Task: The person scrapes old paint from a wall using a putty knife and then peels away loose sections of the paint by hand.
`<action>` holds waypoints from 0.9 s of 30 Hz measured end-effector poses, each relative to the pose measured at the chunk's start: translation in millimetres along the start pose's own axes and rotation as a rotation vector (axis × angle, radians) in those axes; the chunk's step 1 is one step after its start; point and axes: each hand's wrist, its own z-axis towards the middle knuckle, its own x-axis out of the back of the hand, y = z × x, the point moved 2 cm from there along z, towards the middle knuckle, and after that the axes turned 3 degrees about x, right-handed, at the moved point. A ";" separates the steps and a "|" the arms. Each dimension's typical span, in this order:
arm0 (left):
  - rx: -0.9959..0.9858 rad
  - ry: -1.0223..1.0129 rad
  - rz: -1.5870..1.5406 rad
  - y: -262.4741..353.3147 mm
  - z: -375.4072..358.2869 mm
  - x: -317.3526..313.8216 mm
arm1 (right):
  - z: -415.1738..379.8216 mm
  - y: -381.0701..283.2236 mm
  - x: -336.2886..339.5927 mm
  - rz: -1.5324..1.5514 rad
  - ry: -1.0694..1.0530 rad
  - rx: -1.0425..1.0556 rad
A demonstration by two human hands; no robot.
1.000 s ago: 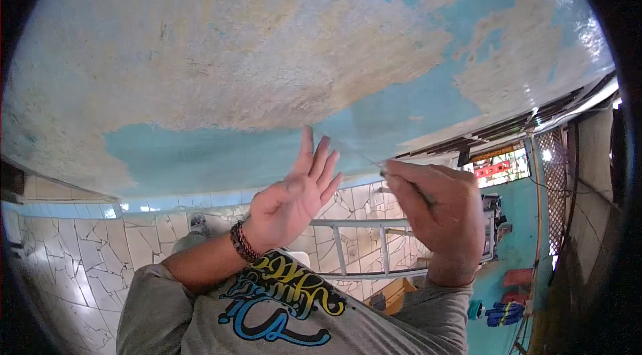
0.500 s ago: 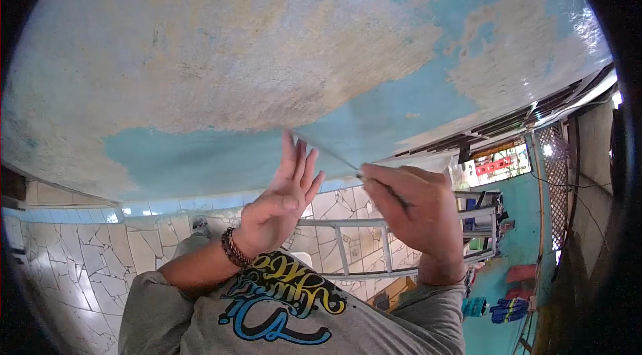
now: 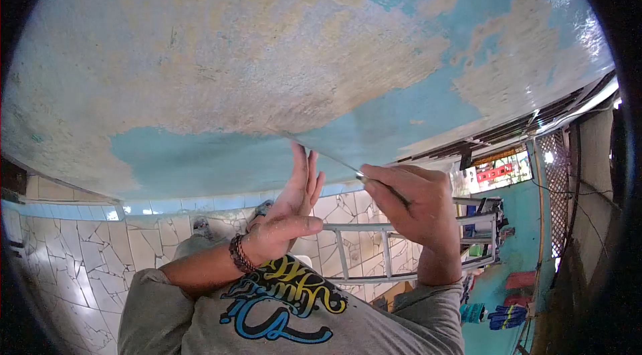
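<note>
R hand (image 3: 409, 204): raised in front of wall (image 3: 221, 40); fingers curled tight round near end of blade (image 3: 317, 152).
Blade: thin, grey, seen nearly edge-on; held in R hand, slanted up & to L; far end positioned at lower border of pale patch (image 3: 281, 80). Wall contact cannot be confirmed from this view.
L hand (image 3: 284, 211): held below blade, L of R hand; fingers extended toward wall, set close tog.; thumb spread to R. Nothing is seen to be gripped. Fingertips located just beside blade; touch cannot be told.
Bracelet (image 3: 242, 253): dark; worn on L wrist.
Wall: pale, rough patch bordered by blue paint (image 3: 194, 161) below & at upper R.
Shirt (image 3: 267, 348): grey, w/ blue, yellow & black lettering, seen inverted.
Floor (image 3: 73, 268): laid w/ pale irregular tiles, dark joints; shoe (image 3: 200, 225) partly seen near wall base.
Ladder (image 3: 386, 254): metal; located beyond shirt, behind R hand; partly hidden by R forearm.
Far R bkgd: teal wall (image 3: 511, 221) w/ window (image 3: 515, 162) above; teal basket (image 3: 472, 313) seen next to dark blue cloth (image 3: 508, 313).
</note>
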 end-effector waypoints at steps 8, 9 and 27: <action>0.012 -0.032 0.085 0.2 3.7 -0.8 | -9.2 22.4 -8.9 0.134 0.031 -0.074; 0.034 -0.034 0.109 1.0 2.2 1.3 | -16.6 27.9 -8.1 0.176 0.069 -0.135; 0.051 0.150 1.160 -16.1 -8.1 10.8 | -86.0 85.9 -116.7 1.318 -0.210 -0.548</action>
